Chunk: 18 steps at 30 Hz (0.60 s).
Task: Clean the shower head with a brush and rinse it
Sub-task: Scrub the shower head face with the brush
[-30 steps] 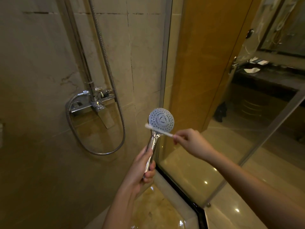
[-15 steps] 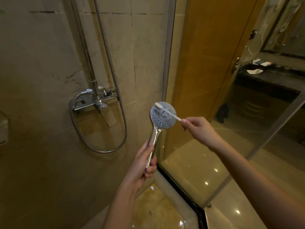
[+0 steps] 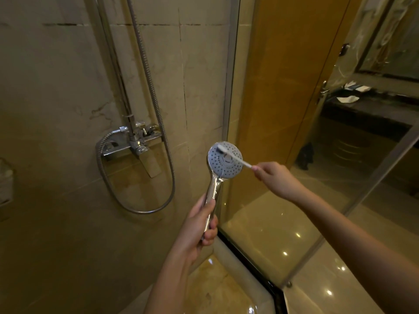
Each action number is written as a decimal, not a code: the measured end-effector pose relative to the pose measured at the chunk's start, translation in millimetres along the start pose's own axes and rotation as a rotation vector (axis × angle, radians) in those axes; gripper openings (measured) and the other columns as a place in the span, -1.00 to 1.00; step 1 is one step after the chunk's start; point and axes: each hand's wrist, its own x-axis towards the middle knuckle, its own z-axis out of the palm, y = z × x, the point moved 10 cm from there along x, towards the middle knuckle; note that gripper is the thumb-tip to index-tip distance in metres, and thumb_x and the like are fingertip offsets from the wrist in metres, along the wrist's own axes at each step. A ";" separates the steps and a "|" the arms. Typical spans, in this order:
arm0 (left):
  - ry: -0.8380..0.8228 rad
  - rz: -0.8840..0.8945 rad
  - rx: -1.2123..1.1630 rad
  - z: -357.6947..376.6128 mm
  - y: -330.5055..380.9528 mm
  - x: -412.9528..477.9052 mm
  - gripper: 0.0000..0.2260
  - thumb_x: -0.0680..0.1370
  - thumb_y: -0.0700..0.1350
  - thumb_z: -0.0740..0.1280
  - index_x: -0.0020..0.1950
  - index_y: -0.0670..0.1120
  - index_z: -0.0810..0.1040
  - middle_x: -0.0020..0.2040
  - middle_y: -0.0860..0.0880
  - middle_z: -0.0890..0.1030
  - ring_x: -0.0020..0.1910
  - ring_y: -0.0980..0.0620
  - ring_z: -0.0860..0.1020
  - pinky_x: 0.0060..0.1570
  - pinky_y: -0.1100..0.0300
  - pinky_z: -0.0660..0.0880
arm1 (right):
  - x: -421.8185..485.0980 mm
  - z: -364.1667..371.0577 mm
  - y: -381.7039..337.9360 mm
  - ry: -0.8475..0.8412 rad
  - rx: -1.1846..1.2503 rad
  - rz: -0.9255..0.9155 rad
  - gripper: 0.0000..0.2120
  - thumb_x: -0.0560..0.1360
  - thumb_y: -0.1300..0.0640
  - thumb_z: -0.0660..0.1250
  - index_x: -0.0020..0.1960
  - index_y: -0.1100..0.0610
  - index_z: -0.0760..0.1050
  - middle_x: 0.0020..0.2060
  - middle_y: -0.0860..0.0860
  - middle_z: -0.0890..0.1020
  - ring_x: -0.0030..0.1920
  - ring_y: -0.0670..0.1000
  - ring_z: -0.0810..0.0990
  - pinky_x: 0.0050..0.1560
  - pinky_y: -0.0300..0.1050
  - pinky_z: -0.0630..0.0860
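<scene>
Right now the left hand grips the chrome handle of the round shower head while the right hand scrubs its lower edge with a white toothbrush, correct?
Not quite: the head view shows the white toothbrush bristles at the upper edge of the round shower head. The left hand does grip the chrome handle, the right hand the brush.

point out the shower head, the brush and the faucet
shower head (image 3: 223, 165): head view, on the round spray face
brush (image 3: 235, 157): head view, on the white handle
faucet (image 3: 138, 145): head view, on the chrome mixer body

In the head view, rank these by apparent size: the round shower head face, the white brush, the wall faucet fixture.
Largest to smallest:
1. Wall faucet fixture, though it sits farther from the camera.
2. Shower head face.
3. Brush, a thin white stick lying across the face.
</scene>
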 end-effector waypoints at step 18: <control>-0.034 -0.108 -0.169 -4.0 -12.9 -4.8 -0.85 0.58 -0.08 0.18 0.11 0.09 0.47 -0.52 0.03 0.30 -0.70 0.23 0.18 -0.72 0.49 0.06 | -5.3 22.0 9.4 -0.098 -0.001 0.010 -0.63 0.62 -0.04 0.12 -0.29 0.10 0.40 -0.43 -0.01 0.42 -0.41 -0.05 0.38 -0.27 -0.05 0.38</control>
